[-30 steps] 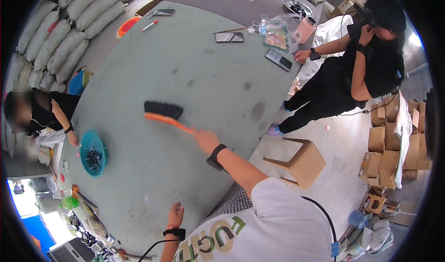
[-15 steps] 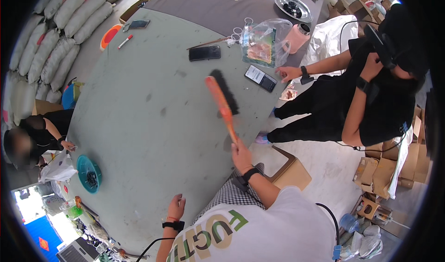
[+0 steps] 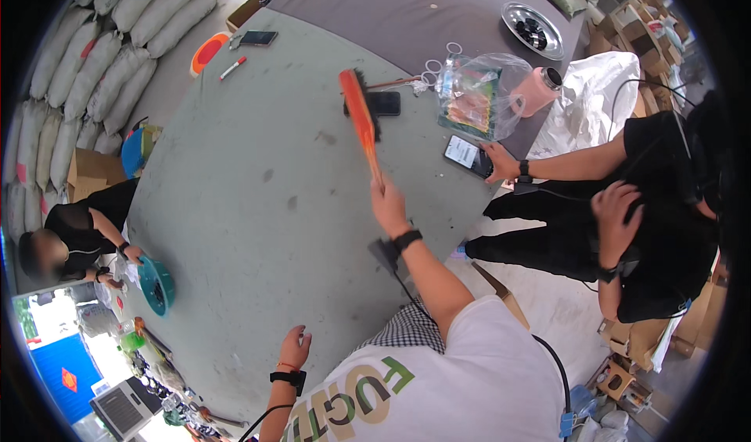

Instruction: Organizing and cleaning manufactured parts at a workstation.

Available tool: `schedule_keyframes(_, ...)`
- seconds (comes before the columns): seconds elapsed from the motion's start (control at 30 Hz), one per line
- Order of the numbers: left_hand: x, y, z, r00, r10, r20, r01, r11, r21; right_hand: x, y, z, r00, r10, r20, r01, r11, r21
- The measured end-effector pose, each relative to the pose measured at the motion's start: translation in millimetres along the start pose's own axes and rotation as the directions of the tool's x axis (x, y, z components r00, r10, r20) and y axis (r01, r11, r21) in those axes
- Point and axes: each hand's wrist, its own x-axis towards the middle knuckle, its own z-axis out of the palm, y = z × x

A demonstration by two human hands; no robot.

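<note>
My right hand (image 3: pixel 389 204) grips the handle of an orange brush (image 3: pixel 360 117) with black bristles, held out over the round grey-green table (image 3: pixel 258 231). The brush head reaches a black phone (image 3: pixel 384 103) lying on the table. My left hand (image 3: pixel 294 349) rests flat at the table's near edge, fingers spread, holding nothing. Both wrists wear black bands.
A person in black at the right rests a hand (image 3: pixel 498 163) by a lit phone (image 3: pixel 468 155). Nearby lie a clear plastic bag (image 3: pixel 479 91), a pink spool (image 3: pixel 537 91) and scissors (image 3: pixel 429 75). Another person (image 3: pixel 74 235) crouches left beside a teal bowl (image 3: pixel 158 285). Sacks (image 3: pixel 94 74) line the floor.
My right hand has swung the brush from the table's left middle across to the far right, toward the black phone. My left hand stays at the table edge.
</note>
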Motion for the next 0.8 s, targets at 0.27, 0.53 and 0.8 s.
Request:
schedule_keyframes(0.27, -13.5, -14.3, 8.3, 0.988, -0.141, 0.069, 0.140, 0.990, 0.028, 47.8, -20.5, -4.9, 0.850, 0.433, 0.298, -0.521, 0.615, 0.592)
schedule_keyframes(0.53, 80.2, 9.8, 36.0, 0.997, -0.079, -0.026, 0.076, 0.992, -0.096, -78.9, 33.3, -31.7, 0.437, 0.464, 0.771, -0.874, 0.422, 0.241)
schedule_keyframes(0.8, 283.4, 157.3, -9.9, 0.927, 0.264, -0.265, -0.214, 0.956, 0.201, 95.6, 80.7, -5.9, 0.972, 0.037, 0.231, 0.027, 0.963, -0.267)
